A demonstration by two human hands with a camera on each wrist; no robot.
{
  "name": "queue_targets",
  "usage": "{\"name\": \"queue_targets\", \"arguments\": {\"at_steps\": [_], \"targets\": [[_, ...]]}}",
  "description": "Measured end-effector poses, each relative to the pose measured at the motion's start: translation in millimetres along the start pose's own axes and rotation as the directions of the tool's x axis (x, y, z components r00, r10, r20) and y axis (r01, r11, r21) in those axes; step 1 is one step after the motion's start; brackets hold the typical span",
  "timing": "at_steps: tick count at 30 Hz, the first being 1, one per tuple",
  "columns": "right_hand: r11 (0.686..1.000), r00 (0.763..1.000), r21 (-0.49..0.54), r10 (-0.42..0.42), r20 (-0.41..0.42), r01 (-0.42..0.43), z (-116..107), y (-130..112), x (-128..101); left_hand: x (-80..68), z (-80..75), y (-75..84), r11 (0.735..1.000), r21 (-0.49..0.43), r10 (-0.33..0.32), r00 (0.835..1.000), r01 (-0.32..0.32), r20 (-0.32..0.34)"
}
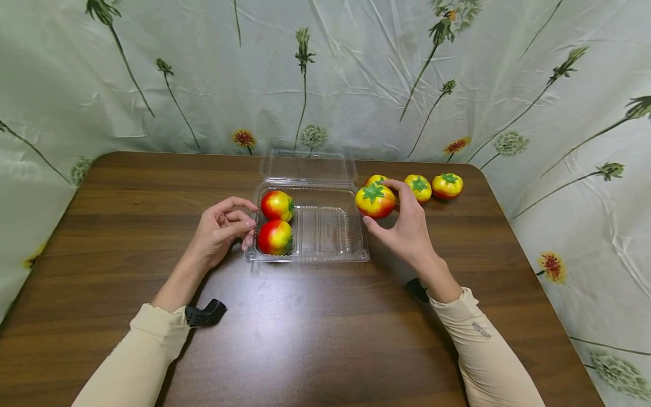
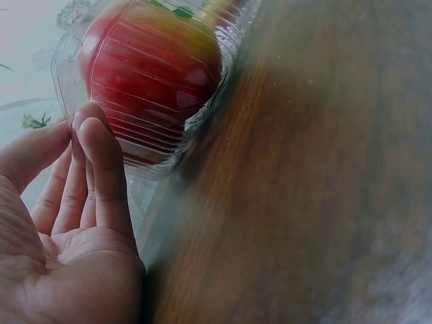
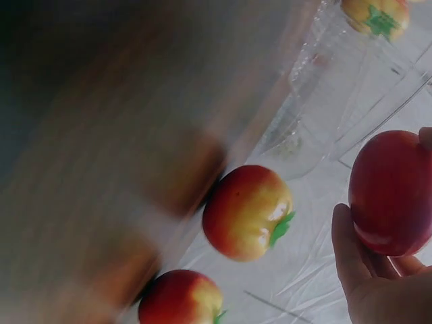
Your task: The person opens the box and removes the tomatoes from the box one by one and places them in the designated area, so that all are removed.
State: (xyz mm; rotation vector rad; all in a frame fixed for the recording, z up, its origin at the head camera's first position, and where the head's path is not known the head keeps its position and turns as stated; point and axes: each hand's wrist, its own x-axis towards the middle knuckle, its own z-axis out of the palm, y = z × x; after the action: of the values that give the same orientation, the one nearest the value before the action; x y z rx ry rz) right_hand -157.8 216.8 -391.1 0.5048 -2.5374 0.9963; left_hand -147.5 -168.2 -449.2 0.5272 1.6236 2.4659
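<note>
A clear plastic clamshell box [image 1: 325,255] lies open mid-table, its lid [image 1: 307,165] standing up at the back. Two red-yellow tomatoes [image 1: 277,204] [image 1: 275,237] fill its left side. My left hand [image 1: 244,224] rests its fingertips against the box's left wall; in the left wrist view the fingers [image 2: 101,158] touch the clear wall [image 2: 169,145] beside a tomato [image 2: 152,67]. My right hand [image 1: 394,215] grips a tomato [image 1: 373,202] just above the box's right rim. The right wrist view shows that tomato [image 3: 391,192] in the hand [image 3: 364,270].
Three more tomatoes [image 1: 376,180] [image 1: 419,187] [image 1: 447,185] sit in a row on the brown wooden table [image 1: 305,339] behind my right hand. Two of them [image 3: 248,212] [image 3: 177,297] show in the right wrist view. A floral cloth [image 1: 356,68] hangs behind and beside the table.
</note>
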Motion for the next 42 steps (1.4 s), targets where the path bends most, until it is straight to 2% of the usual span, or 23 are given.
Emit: {"name": "queue_targets", "arguments": {"at_steps": [10,22,32,42], "targets": [[0.998,0.998,-0.022,0.067,0.014,-0.066,-7,15,-9,-0.4,-0.7,-0.1,1.000,-0.002,0.000,1.000,0.000,-0.002],[0.997,0.998,-0.075,0.023,0.053,-0.019,-7,22,-10,0.5,0.4,-0.1,1.000,-0.013,-0.004,1.000,0.004,-0.001],[0.992,0.978,-0.099,0.096,0.187,-0.078,-8,29,-12,0.5,-0.2,-0.1,1.000,-0.008,-0.002,1.000,0.002,-0.002],[0.988,0.960,-0.101,0.141,0.243,-0.120,-12,31,-11,0.6,-0.2,0.8,1.000,-0.012,-0.009,1.000,0.009,-0.008]]}}
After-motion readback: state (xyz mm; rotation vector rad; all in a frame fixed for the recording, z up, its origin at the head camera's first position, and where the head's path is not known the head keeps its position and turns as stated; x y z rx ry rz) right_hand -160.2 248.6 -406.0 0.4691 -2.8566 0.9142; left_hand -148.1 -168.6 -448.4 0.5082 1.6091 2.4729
